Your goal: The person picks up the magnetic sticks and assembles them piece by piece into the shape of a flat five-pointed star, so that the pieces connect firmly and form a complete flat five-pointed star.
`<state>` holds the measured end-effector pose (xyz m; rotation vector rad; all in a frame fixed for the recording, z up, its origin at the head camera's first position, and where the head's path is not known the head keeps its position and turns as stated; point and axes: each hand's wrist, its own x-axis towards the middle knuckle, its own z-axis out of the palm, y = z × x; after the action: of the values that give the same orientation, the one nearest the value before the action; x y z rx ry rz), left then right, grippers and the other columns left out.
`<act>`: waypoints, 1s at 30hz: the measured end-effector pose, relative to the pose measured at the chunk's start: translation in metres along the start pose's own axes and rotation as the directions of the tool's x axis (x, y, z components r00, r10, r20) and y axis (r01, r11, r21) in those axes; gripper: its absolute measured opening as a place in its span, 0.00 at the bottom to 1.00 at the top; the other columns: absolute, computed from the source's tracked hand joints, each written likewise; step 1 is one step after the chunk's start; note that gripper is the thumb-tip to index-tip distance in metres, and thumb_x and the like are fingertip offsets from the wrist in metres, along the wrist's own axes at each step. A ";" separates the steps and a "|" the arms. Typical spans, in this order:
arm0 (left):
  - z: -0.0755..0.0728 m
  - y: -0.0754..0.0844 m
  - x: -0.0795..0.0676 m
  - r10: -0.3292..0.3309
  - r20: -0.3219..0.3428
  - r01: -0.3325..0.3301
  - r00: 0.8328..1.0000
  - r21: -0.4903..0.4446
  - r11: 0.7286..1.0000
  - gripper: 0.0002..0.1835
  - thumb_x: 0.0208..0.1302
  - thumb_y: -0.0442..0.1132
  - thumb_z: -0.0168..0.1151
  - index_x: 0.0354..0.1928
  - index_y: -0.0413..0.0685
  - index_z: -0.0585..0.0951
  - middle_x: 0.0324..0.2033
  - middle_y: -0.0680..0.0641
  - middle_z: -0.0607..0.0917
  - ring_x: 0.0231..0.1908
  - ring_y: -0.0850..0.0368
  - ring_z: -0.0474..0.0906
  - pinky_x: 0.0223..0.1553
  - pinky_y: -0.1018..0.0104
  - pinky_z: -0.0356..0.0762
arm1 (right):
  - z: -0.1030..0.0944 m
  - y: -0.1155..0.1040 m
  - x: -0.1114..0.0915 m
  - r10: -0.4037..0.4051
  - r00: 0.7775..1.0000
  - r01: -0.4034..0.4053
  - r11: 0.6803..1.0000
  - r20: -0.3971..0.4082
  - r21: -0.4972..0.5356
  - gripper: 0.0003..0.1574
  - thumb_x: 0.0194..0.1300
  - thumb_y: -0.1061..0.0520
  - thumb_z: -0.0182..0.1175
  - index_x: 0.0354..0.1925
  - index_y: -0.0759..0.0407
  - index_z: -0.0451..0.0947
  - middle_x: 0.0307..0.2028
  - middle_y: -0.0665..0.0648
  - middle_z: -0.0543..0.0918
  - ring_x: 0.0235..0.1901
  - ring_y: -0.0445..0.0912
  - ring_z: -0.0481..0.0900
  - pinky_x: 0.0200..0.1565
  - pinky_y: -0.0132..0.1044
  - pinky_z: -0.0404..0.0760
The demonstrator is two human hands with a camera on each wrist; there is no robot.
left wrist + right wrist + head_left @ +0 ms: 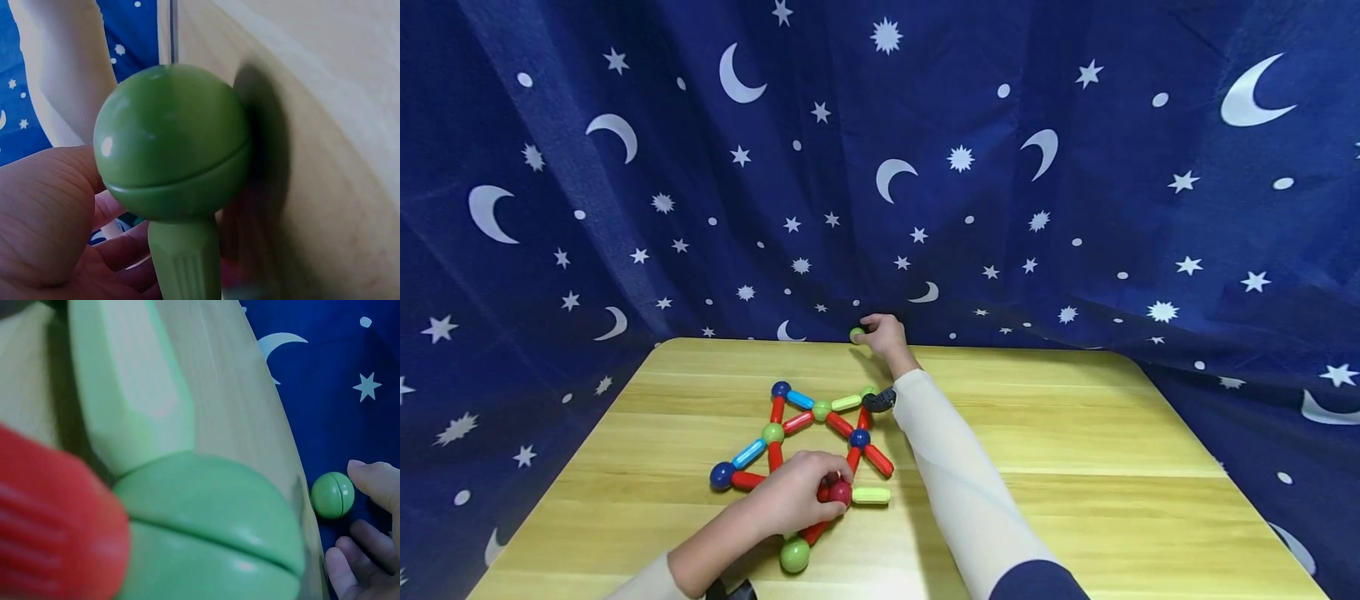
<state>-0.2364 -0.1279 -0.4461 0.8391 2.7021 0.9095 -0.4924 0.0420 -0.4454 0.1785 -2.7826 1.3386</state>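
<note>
My left hand grips a red ball at the near side of a frame of rods and balls. From that ball a pale green ribbed rod points right. In the left wrist view, a large green ball on a green rod hides most of the fingers. At the table's far edge my right hand reaches to a loose green ball. One fingertip is at the ball's side; the other fingers are spread below it, apart from it.
The frame's red rods, blue rods and dark blue balls lie on the wooden table. My right forearm passes beside the frame's right side. A blue curtain with moons and stars hangs behind the table.
</note>
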 end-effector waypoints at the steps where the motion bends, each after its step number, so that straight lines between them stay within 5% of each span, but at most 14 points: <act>1: 0.000 0.000 0.000 0.000 -0.001 0.000 1.000 -0.001 1.000 0.12 0.58 0.38 0.77 0.41 0.57 0.84 0.32 0.60 0.83 0.32 0.68 0.75 0.34 0.73 0.75 | 0.000 0.000 0.000 0.002 1.000 -0.002 1.000 0.003 0.001 0.26 0.62 0.54 0.73 0.58 0.57 0.84 0.54 0.63 0.86 0.58 0.56 0.82 0.63 0.46 0.77; 15: 0.002 -0.003 -0.001 -0.016 0.002 0.016 1.000 0.001 1.000 0.12 0.58 0.39 0.77 0.42 0.56 0.84 0.33 0.61 0.83 0.34 0.67 0.75 0.35 0.73 0.75 | 0.008 0.005 0.007 0.064 0.995 -0.059 0.997 0.076 -0.059 0.24 0.64 0.52 0.73 0.58 0.51 0.85 0.53 0.58 0.85 0.54 0.52 0.81 0.59 0.43 0.78; 30: 0.000 0.001 0.001 -0.010 0.000 0.010 1.000 0.009 1.000 0.12 0.58 0.39 0.76 0.41 0.57 0.83 0.33 0.60 0.83 0.33 0.66 0.75 0.34 0.73 0.75 | 0.010 0.001 0.005 0.114 0.993 -0.114 0.993 -0.008 0.023 0.18 0.61 0.56 0.75 0.49 0.57 0.84 0.48 0.58 0.88 0.56 0.54 0.78 0.58 0.44 0.77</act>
<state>-0.2363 -0.1268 -0.4458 0.8266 2.7098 0.8961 -0.4973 0.0343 -0.4519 0.0147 -2.8105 1.3907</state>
